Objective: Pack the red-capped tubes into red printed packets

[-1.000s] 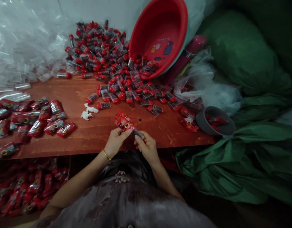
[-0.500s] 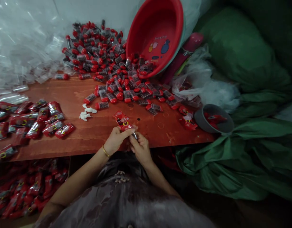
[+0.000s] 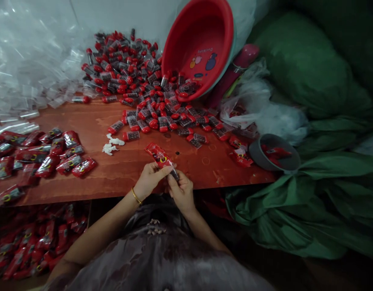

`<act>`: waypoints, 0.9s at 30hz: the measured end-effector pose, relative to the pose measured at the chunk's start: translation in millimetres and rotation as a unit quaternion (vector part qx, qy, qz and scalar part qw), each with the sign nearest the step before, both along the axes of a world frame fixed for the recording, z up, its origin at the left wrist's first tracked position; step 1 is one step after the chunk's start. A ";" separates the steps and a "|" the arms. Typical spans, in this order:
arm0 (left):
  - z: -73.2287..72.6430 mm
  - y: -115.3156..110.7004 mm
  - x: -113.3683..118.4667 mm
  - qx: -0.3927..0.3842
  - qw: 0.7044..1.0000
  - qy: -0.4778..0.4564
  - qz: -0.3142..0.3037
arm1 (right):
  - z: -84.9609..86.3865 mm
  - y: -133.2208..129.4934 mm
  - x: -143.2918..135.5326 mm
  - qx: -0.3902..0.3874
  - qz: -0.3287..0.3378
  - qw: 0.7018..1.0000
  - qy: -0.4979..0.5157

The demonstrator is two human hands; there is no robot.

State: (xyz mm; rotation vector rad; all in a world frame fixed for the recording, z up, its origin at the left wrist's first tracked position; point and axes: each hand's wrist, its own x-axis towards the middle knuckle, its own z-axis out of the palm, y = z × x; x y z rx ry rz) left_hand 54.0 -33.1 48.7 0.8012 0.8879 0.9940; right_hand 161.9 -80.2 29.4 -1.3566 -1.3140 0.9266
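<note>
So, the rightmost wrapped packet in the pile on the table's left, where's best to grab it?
Probably grip the red packet across its middle, coming from above and the right, pinching its long sides. It lies flat and slantwise, its right end pointing across the tabletop, while other packets crowd its left. The left hand, the nearer one, holds a red wrapper.

Front edge, left: bare tabletop (image 3: pixel 119 180) runs from the left hand (image 3: pixel 148 180) to the red packets (image 3: pixel 68 162), with white scraps (image 3: pixel 109 149) in the way farther back.
Front edge, right: open surface from the right hand (image 3: pixel 183 192) to the grey bowl (image 3: pixel 256 155) near the right corner.
Back edge: heaped red-capped tubes (image 3: pixel 122 66) and a tilted red basin (image 3: pixel 186 44) (tubes lie at its lower rim) block passage.
Back left corner: piled clear plastic (image 3: pixel 37 81) closes it off.
</note>
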 end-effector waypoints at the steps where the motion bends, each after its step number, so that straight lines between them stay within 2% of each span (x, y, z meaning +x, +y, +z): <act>1: 3.1 1.3 0.5 -0.001 1.000 -0.002 0.009 | -0.3 0.0 1.2 0.020 -0.006 1.000 -0.017; 5: 12.4 5.8 6.5 -0.038 0.995 -0.033 0.082 | -1.5 -1.2 6.6 0.123 -0.033 0.981 -0.144; 8: 12.8 6.5 12.3 -0.047 0.995 -0.019 0.081 | -3.9 -1.3 8.1 0.156 -0.049 0.967 -0.193; 12: 11.2 6.3 16.3 -0.001 0.998 0.010 0.063 | -2.8 1.2 6.3 0.155 -0.059 0.973 -0.160; 16: 8.1 7.0 16.8 0.021 1.000 0.016 0.015 | -4.9 3.1 2.9 0.087 -0.046 0.993 -0.066; 19: 0.3 9.0 16.0 0.036 0.999 0.009 -0.009 | -14.7 4.8 4.8 0.063 -0.069 0.995 -0.032; 21: -7.9 11.9 14.3 0.064 0.998 0.016 -0.001 | -22.5 7.2 11.5 0.071 -0.093 0.992 -0.053; 24: -22.2 17.8 10.3 0.132 0.985 0.110 -0.007 | -31.5 12.5 29.6 0.098 -0.085 0.982 -0.137; 27: -33.8 23.0 7.3 0.204 0.950 0.235 -0.027 | -36.8 18.2 50.2 0.109 -0.065 0.972 -0.197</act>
